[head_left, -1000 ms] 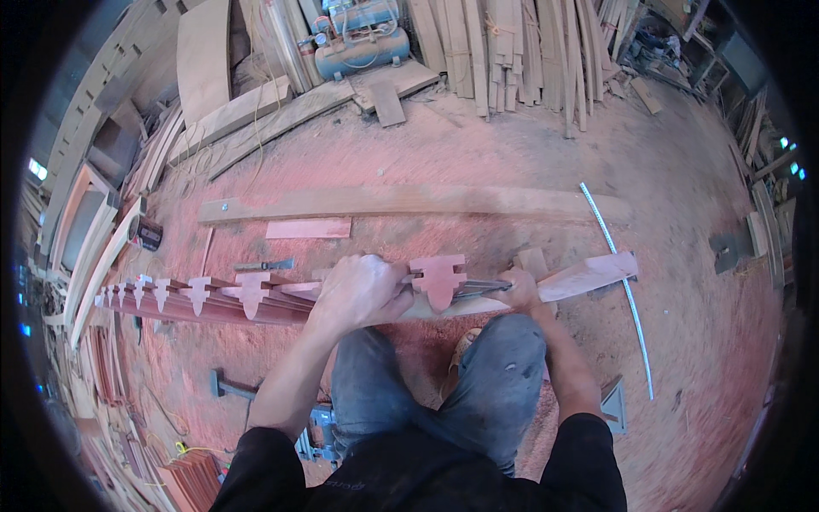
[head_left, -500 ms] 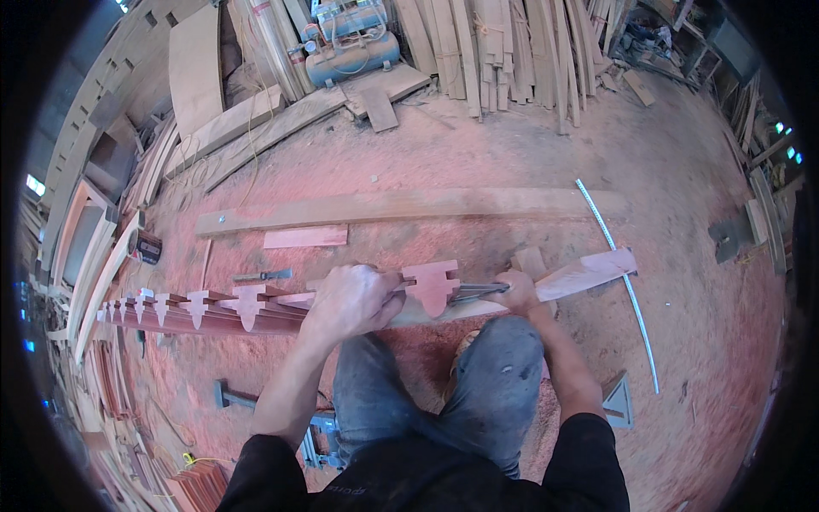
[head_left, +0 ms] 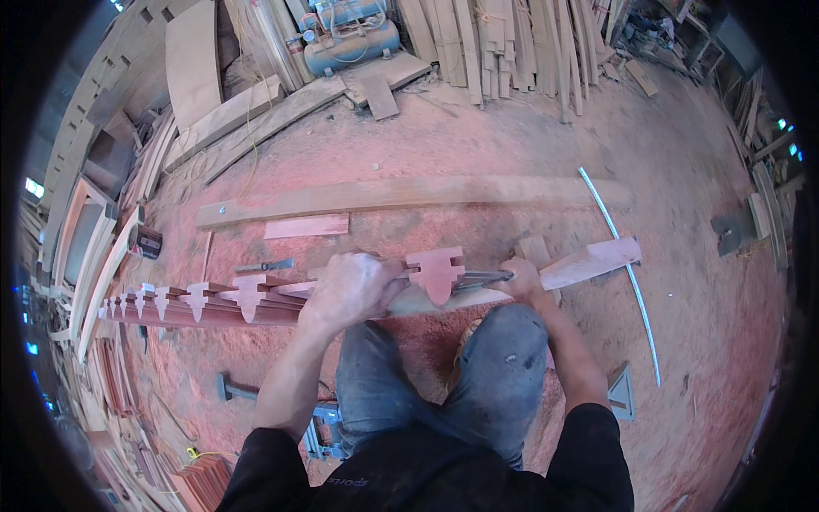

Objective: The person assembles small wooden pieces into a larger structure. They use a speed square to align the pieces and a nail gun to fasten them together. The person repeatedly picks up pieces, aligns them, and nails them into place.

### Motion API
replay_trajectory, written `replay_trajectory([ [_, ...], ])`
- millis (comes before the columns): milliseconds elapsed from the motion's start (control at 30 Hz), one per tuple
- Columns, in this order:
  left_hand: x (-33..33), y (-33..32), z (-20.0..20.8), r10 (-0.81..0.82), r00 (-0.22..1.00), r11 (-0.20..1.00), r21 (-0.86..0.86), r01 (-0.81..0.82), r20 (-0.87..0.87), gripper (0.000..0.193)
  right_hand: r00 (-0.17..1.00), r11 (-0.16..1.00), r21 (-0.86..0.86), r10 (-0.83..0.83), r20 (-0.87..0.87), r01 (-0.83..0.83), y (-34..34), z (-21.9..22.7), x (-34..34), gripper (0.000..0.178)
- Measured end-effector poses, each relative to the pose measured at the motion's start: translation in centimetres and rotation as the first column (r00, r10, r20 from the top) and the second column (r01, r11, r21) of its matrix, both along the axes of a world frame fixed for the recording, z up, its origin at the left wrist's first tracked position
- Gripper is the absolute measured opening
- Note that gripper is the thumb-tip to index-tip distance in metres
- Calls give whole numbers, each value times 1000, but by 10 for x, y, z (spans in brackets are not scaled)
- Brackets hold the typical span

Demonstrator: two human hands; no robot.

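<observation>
Head view, landmark: the long reddish carved rail (head_left: 256, 305) lying on the sawdust-covered floor (head_left: 478, 145), running from the far left toward the person's knees.

Left hand (head_left: 354, 288): seen closed over the rail's top edge, knuckles up, just left of the largest cut-out profile piece (head_left: 437, 271).

Right hand (head_left: 522, 278): seen curled around the end of a dark metal tool (head_left: 482, 276), which lies along the rail just right of the profile piece; the tool's kind cannot be told.

Rail: a row of similar notched profile shapes (head_left: 198, 294) is carried along its length, shrinking toward the left rim. Its pale, angled right end (head_left: 593, 258) reaches past the right hand.

Knees: the person's grey trousers (head_left: 503, 367) are placed directly below the rail, between the two forearms.

Beyond the rail: a small flat reddish offcut (head_left: 307, 226) and a long pale plank (head_left: 409, 193) are laid parallel to it; a chisel-like tool (head_left: 264, 266) rests between offcut and rail.

Right of the rail: a thin curved metal strip (head_left: 636, 282) is laid on the floor, passing the rail's pale end.

Far above the rail: a blue compressor tank (head_left: 350, 41) is set among stacked boards (head_left: 503, 43).

Below the rail, left: a blue-grey clamp (head_left: 235, 391) lies on the floor.
</observation>
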State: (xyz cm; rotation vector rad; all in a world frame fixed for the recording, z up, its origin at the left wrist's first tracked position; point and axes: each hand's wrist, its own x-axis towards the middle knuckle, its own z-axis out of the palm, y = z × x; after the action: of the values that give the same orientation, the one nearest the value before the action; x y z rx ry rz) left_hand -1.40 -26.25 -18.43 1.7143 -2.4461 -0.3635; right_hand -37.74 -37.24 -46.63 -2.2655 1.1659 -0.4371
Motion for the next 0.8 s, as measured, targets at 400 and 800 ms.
replay_trajectory([
  [400,1,1,-3,-7,1000,1000,-30,6,-21,24,998,998,65,4,-58,0,-4,4,1,41],
  [800,5,1,-13,-16,994,1000,-25,14,-107,25,987,919,360,-149,-66,163,-5,27,11,37],
])
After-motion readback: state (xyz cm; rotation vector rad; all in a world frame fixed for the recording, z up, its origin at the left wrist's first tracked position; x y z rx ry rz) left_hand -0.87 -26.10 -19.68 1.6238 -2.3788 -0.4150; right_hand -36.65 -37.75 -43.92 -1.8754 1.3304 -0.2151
